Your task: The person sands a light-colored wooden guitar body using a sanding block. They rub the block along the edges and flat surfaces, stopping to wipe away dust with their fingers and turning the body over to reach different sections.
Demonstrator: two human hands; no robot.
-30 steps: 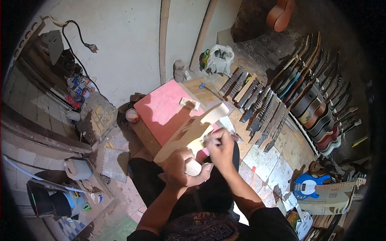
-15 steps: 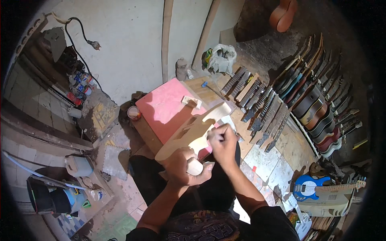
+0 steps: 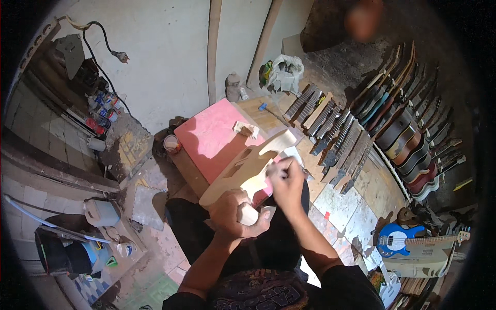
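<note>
An unpainted, pale wooden guitar body (image 3: 223, 187) lies tilted over my lap, its cutouts and horn pointing away to the right. My left hand (image 3: 230, 213) is wrapped round its near end, thumb toward me. By the thumb shows a thin, pale piece (image 3: 266, 211) like paper or sheet. Along the body's right edge, my right hand (image 3: 289, 185) is closed, its fingers smeared by motion. What it holds, if anything, is hidden. Beyond the body, a pink board (image 3: 204, 132) lies on a low wooden table, with a notched pale block (image 3: 246, 129) on top.
A tin can (image 3: 172, 144) stands left of the pink board. Several guitar necks (image 3: 330, 129) lie in a row at right, beside a long rack of guitars (image 3: 405, 147). A blue bass guitar (image 3: 395, 241) sits at lower right. Jugs and buckets (image 3: 62, 253) stand at lower left.
My right hand has shifted slightly along the guitar body's edge. The body's far end has tipped a little, while my left hand keeps its grip.
</note>
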